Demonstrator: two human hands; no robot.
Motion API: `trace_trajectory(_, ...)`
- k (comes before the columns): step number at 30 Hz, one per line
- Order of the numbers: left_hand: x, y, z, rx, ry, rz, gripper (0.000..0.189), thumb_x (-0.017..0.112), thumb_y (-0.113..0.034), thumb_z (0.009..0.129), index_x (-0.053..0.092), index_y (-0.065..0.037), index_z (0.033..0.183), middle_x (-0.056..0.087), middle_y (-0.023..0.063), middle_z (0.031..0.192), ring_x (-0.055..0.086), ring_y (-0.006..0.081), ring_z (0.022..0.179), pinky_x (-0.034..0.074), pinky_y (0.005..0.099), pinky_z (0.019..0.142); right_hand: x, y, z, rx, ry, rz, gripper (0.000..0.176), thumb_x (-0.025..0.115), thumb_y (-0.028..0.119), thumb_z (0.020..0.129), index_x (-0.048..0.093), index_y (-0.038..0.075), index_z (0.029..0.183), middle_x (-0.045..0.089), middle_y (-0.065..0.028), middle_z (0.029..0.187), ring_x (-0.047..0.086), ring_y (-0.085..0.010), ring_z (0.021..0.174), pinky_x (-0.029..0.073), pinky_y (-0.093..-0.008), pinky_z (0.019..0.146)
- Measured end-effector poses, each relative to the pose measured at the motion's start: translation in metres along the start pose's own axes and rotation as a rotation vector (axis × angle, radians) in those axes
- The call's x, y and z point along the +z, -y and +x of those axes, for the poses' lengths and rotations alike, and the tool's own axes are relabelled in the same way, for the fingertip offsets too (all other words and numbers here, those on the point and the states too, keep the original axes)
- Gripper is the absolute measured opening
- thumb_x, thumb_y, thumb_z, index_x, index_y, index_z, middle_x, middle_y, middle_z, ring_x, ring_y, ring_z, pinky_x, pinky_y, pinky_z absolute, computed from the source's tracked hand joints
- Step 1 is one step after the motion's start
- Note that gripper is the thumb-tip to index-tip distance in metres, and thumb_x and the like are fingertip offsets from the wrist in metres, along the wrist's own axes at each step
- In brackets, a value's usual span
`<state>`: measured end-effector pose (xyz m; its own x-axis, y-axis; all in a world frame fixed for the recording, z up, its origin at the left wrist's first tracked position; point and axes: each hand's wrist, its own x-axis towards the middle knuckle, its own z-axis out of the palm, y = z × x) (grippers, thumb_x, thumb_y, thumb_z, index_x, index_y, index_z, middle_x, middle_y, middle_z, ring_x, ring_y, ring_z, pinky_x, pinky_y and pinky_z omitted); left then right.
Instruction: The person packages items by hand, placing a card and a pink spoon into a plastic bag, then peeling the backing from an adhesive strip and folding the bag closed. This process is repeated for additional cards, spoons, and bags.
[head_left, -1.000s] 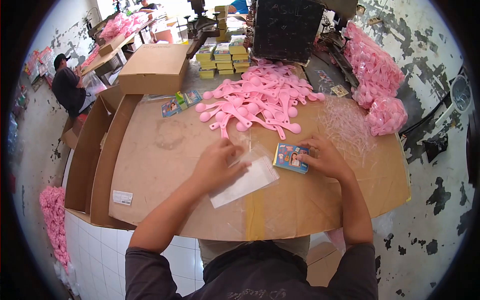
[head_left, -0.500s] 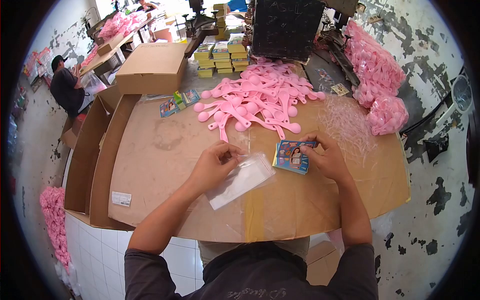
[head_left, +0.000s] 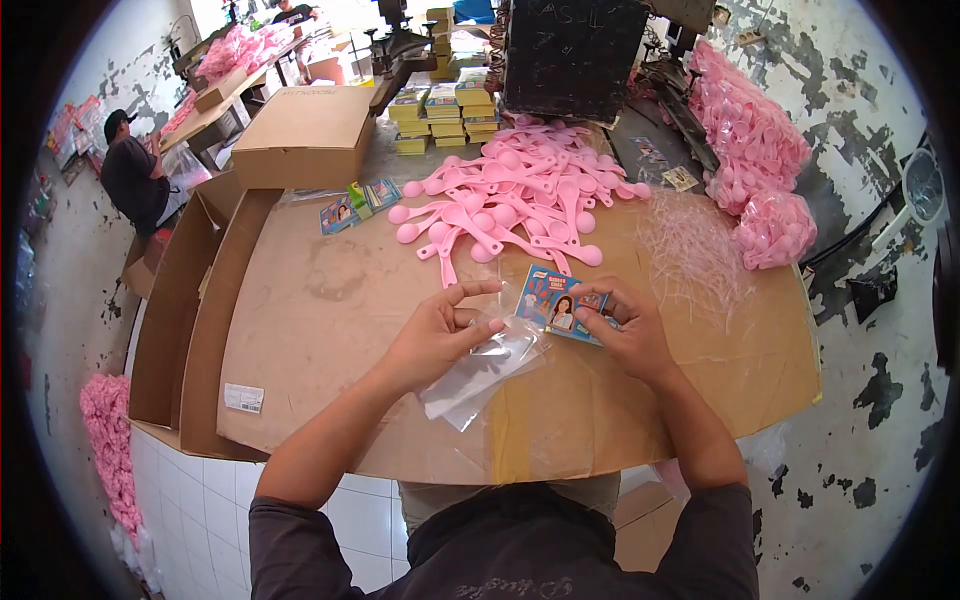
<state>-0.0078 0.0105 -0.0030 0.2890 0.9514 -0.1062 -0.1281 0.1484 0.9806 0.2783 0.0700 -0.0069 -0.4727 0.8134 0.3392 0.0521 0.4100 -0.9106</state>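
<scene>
My left hand (head_left: 445, 335) is at the clear plastic bags (head_left: 470, 385), its thumb and fingers bent round the upper edge of a bag. Between thumb and fingers, my right hand (head_left: 625, 330) grips blue printed cards (head_left: 548, 302) that show a person's picture. The left edge of the cards lies close to the bag's upper end. Beyond both hands is a heap of pink spoons (head_left: 500, 190). More blue cards (head_left: 360, 205) with a green band lie behind on the left.
A closed cardboard box (head_left: 305, 130) and stacks of cards (head_left: 440, 110) stand at the back. Clear thin strips (head_left: 690, 245) lie at the right, near bagged pink spoons (head_left: 775, 230). An open carton (head_left: 190, 330) borders the left side. A co-worker (head_left: 135, 170) sits far left.
My right hand has moved left with the cards, up to the bag. My left hand's fingers have spread more, and the top bag has shifted and creased.
</scene>
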Motion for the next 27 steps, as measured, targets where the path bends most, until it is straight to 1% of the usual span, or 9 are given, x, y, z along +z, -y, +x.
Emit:
trace_trajectory(5, 0.005, 0.001, -0.001, 0.030, 0.017, 0.045, 0.059, 0.070, -0.010, 0.100, 0.041, 0.002, 0.150, 0.079, 0.0126, 0.102, 0.072, 0.0102, 0.091, 0.055, 0.0251, 0.082, 0.007, 0.021, 0.001, 0.073, -0.048, 0.211, 0.038, 0.063, -0.003, 0.098, 0.059, -0.003, 0.135, 0.069, -0.0089, 0.118, 0.065, -0.0124, 0.109, 0.055, -0.0292, 0.093)
trace_trajectory(8, 0.007, 0.001, -0.002, 0.066, 0.023, 0.080, 0.059, 0.069, -0.008, 0.100, 0.041, 0.002, 0.152, 0.078, 0.0141, 0.104, 0.073, 0.0126, 0.094, 0.056, 0.0266, 0.085, 0.003, 0.009, -0.001, 0.083, 0.037, 0.168, 0.041, 0.064, -0.003, 0.098, 0.059, -0.001, 0.138, 0.069, -0.0071, 0.115, 0.065, -0.0108, 0.104, 0.054, -0.0276, 0.087)
trace_trajectory(11, 0.015, 0.000, -0.007, 0.084, 0.041, 0.105, 0.061, 0.070, -0.008, 0.099, 0.041, 0.000, 0.152, 0.079, 0.0133, 0.102, 0.073, 0.0126, 0.092, 0.056, 0.0263, 0.084, -0.004, 0.022, 0.003, -0.175, 0.186, -0.364, 0.045, 0.064, -0.004, 0.097, 0.057, 0.001, 0.142, 0.068, -0.0043, 0.106, 0.063, -0.0087, 0.094, 0.053, -0.0269, 0.079)
trace_trajectory(14, 0.022, -0.004, -0.012, 0.082, 0.082, 0.277, 0.060, 0.069, -0.006, 0.099, 0.042, -0.002, 0.153, 0.078, 0.0140, 0.105, 0.072, 0.0126, 0.097, 0.056, 0.0274, 0.086, 0.004, 0.018, 0.005, -0.298, 0.248, -0.336, 0.041, 0.067, -0.001, 0.096, 0.062, 0.003, 0.137, 0.065, -0.0021, 0.096, 0.061, -0.0079, 0.083, 0.050, -0.0257, 0.071)
trace_trajectory(17, 0.025, -0.004, -0.013, 0.087, 0.095, 0.378, 0.059, 0.068, -0.004, 0.100, 0.043, -0.003, 0.153, 0.077, 0.0140, 0.108, 0.071, 0.0122, 0.099, 0.056, 0.0280, 0.087, 0.026, 0.023, -0.005, 0.058, 0.075, 0.079, 0.028, 0.072, 0.004, 0.096, 0.070, 0.004, 0.123, 0.064, -0.0015, 0.094, 0.061, -0.0086, 0.079, 0.049, -0.0244, 0.069)
trace_trajectory(20, 0.028, -0.007, -0.014, 0.083, 0.063, 0.269, 0.057, 0.067, -0.003, 0.100, 0.044, -0.004, 0.152, 0.077, 0.0129, 0.109, 0.070, 0.0112, 0.099, 0.056, 0.0275, 0.085, 0.033, 0.028, -0.005, 0.123, -0.087, 0.168, 0.014, 0.076, 0.008, 0.094, 0.075, 0.003, 0.107, 0.065, -0.0019, 0.095, 0.061, -0.0086, 0.075, 0.048, -0.0222, 0.067)
trace_trajectory(23, 0.027, -0.003, -0.015, 0.107, 0.039, 0.163, 0.053, 0.067, -0.007, 0.101, 0.046, -0.005, 0.150, 0.077, 0.0123, 0.107, 0.071, 0.0120, 0.098, 0.056, 0.0280, 0.082, 0.027, 0.028, -0.007, 0.066, 0.045, -0.188, 0.012, 0.075, 0.013, 0.096, 0.074, 0.002, 0.100, 0.066, -0.0043, 0.096, 0.063, -0.0126, 0.080, 0.051, -0.0271, 0.072)
trace_trajectory(26, 0.026, -0.004, -0.016, 0.117, 0.044, 0.186, 0.050, 0.065, -0.005, 0.102, 0.048, -0.002, 0.148, 0.076, 0.0115, 0.106, 0.069, 0.0103, 0.098, 0.057, 0.0265, 0.081, 0.026, 0.034, 0.005, -0.317, 0.250, -0.258, 0.016, 0.071, 0.017, 0.098, 0.074, 0.001, 0.098, 0.069, -0.0080, 0.099, 0.065, -0.0191, 0.088, 0.052, -0.0345, 0.081)
trace_trajectory(27, 0.025, -0.005, -0.017, 0.116, 0.049, 0.211, 0.049, 0.064, -0.004, 0.102, 0.049, -0.001, 0.148, 0.076, 0.0112, 0.105, 0.068, 0.0092, 0.098, 0.056, 0.0257, 0.081, 0.022, 0.034, 0.012, -0.249, 0.230, -0.278, 0.015, 0.070, 0.016, 0.098, 0.073, 0.001, 0.099, 0.069, -0.0093, 0.099, 0.065, -0.0221, 0.091, 0.051, -0.0367, 0.084)
